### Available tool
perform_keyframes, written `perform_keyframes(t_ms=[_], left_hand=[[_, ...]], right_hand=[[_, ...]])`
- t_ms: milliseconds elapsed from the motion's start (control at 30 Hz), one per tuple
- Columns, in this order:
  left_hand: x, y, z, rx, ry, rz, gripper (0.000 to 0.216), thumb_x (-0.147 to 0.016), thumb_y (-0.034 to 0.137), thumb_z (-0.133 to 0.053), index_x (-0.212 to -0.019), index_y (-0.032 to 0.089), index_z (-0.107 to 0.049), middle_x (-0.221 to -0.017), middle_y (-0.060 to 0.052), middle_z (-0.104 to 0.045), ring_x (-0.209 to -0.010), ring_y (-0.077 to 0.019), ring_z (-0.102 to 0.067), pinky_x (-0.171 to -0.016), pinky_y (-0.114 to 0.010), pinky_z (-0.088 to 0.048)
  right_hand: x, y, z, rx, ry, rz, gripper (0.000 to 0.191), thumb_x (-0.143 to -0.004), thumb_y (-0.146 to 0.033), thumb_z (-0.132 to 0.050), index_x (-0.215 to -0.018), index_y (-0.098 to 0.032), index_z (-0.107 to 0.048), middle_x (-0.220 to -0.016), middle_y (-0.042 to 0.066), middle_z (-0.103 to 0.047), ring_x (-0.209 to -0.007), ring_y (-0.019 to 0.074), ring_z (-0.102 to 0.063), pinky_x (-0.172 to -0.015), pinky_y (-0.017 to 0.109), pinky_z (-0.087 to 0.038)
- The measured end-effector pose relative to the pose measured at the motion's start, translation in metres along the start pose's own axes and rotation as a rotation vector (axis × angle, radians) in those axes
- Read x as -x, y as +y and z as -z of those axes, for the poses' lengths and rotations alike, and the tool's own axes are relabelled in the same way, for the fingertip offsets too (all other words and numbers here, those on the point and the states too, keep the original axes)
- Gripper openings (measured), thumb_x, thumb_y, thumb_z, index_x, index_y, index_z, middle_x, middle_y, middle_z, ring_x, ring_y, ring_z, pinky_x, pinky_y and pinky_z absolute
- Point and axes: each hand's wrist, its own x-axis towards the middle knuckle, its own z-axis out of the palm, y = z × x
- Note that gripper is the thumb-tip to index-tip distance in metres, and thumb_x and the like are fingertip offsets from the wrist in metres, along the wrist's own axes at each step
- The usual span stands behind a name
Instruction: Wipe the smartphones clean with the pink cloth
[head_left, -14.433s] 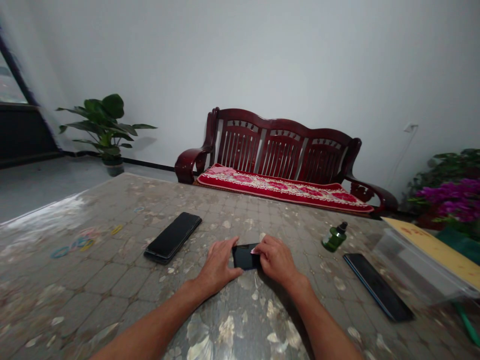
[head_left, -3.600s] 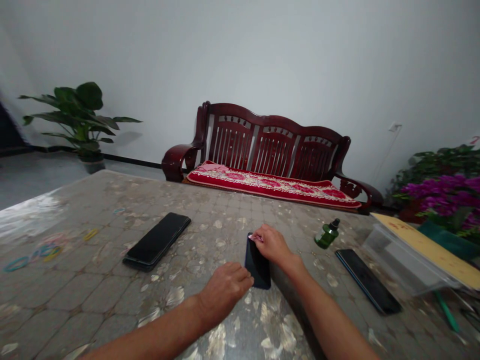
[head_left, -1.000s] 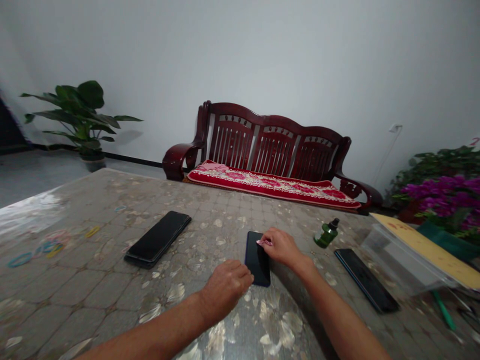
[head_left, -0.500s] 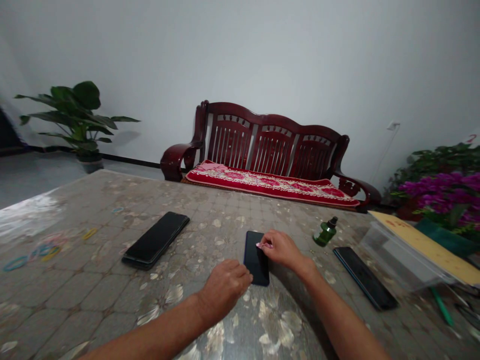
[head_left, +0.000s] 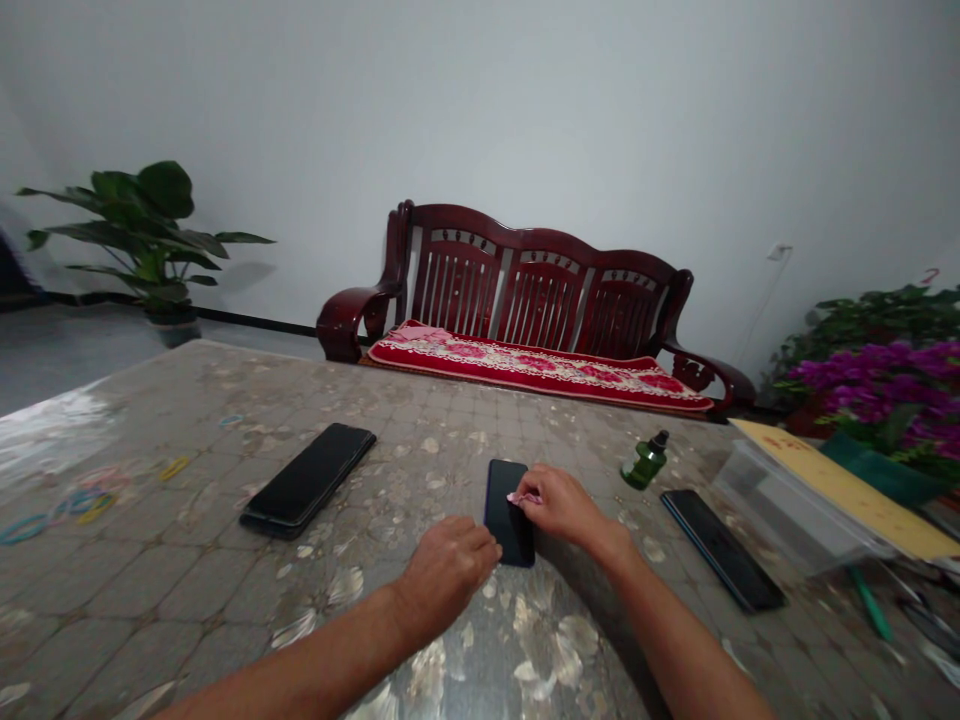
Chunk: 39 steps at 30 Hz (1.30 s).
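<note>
In the head view, a phone (head_left: 508,525) is seen on the table (head_left: 420,420), in front of the person, with its dark screen turned up and its long side pointing away from the body. A small pink cloth (head_left: 520,498) is pinched between the fingers of the right hand (head_left: 556,502), and it is pressed or held against the upper half of the screen; which of these, it cannot be told. The left hand (head_left: 451,562) is placed at the lower left edge of the phone, with its fingers bent and close together. By its fingertips the edge seems to be touched, but the thumb is hidden, so it cannot be told whether the phone is gripped.

To the left, a stack of dark phones (head_left: 311,478) is laid slantwise, well apart from the hands. Farther left, some coloured bands (head_left: 88,497) are scattered. On the right side, a green bottle (head_left: 643,466) is stood upright, and near it another phone (head_left: 721,548) is laid flat. Beside this, a clear box (head_left: 795,508) is covered by a yellow board (head_left: 840,488). Beyond the table, a wooden bench (head_left: 536,300) with a red cover (head_left: 540,366) is set before the wall.
</note>
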Motion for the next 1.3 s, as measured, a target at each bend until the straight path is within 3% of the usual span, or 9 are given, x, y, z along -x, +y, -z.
perform_keyframes(t_ms=[267,533,800,1033,1300], left_hand=[[-0.002,0.002,0.004,0.012,0.009,0.023,0.017,-0.097,0.018,-0.054,-0.085,0.02,-0.066,-0.076,-0.002,-0.065,-0.07,-0.0171,-0.057,-0.065,-0.029,-0.042],[-0.002,0.001,0.002,-0.004,-0.009,0.022,0.015,-0.096,0.02,-0.057,-0.085,0.02,-0.066,-0.077,-0.002,-0.065,-0.071,-0.0182,-0.057,-0.065,-0.03,-0.042],[-0.003,0.0,0.003,0.004,0.017,0.022,0.015,-0.097,0.021,-0.056,-0.087,0.02,-0.067,-0.077,-0.001,-0.066,-0.071,-0.0177,-0.058,-0.066,-0.029,-0.041],[-0.003,-0.001,0.002,-0.002,0.017,0.014,0.012,-0.095,0.021,-0.06,-0.086,0.02,-0.067,-0.077,-0.001,-0.067,-0.07,-0.0183,-0.058,-0.064,-0.03,-0.039],[-0.002,-0.001,0.001,-0.003,0.023,0.013,0.014,-0.097,0.022,-0.057,-0.086,0.021,-0.067,-0.076,0.0,-0.067,-0.069,-0.0183,-0.058,-0.064,-0.03,-0.039]], right_hand=[[-0.016,0.002,-0.001,0.047,0.074,-0.093,0.018,-0.093,-0.029,-0.057,-0.092,-0.021,-0.074,-0.095,0.004,-0.069,-0.087,0.0162,-0.061,-0.073,0.024,-0.038],[0.004,0.002,0.003,-0.076,-0.082,0.05,0.007,-0.082,-0.02,-0.065,-0.083,-0.02,-0.072,-0.083,0.0,-0.068,-0.078,0.0131,-0.06,-0.069,0.021,-0.037],[-0.008,-0.004,-0.001,0.051,0.061,-0.067,0.016,-0.091,-0.029,-0.059,-0.089,-0.02,-0.072,-0.091,0.003,-0.068,-0.083,0.0153,-0.06,-0.07,0.024,-0.036],[0.004,-0.005,0.002,-0.058,-0.12,0.093,0.008,-0.083,-0.025,-0.068,-0.081,-0.02,-0.073,-0.081,0.0,-0.067,-0.074,0.0129,-0.059,-0.065,0.021,-0.036],[-0.019,-0.014,-0.004,0.012,0.041,-0.02,0.017,-0.091,-0.03,-0.061,-0.088,-0.02,-0.075,-0.09,0.005,-0.069,-0.082,0.0158,-0.06,-0.069,0.024,-0.036]])
